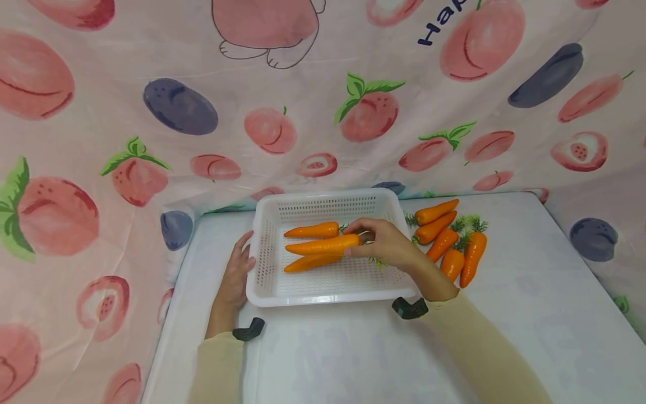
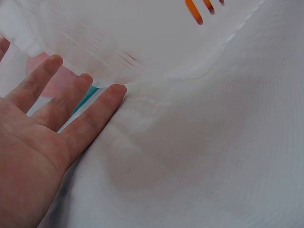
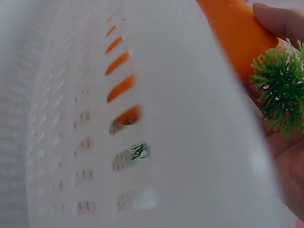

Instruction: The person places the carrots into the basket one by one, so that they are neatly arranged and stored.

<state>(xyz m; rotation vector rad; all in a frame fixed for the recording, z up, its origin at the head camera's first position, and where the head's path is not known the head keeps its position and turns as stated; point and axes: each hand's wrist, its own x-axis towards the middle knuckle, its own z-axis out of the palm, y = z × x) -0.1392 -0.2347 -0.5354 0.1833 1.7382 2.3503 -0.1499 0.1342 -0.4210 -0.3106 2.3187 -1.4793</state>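
A white plastic basket (image 1: 330, 298) with slotted walls stands on the table. My left hand (image 1: 233, 279) is at its left side, fingers extended along the outer wall; the left wrist view shows straight fingers (image 2: 97, 116) beside the basket wall. Over the basket, my right hand (image 1: 392, 247) grips an orange carrot (image 1: 323, 245) by its leafy end, its tip pointing left. In the right wrist view the thumb presses that carrot (image 3: 237, 35), with green leaves (image 3: 280, 88) showing below. Behind it in the basket lies one carrot (image 1: 313, 230), and in front another carrot (image 1: 310, 264), partly covered.
Several carrots (image 1: 473, 258) with green tops lie in a cluster on the table right of the basket, close to my right forearm. A white cloth (image 1: 323, 353) covers the table. A fruit-print curtain (image 1: 303, 95) hangs behind the table.
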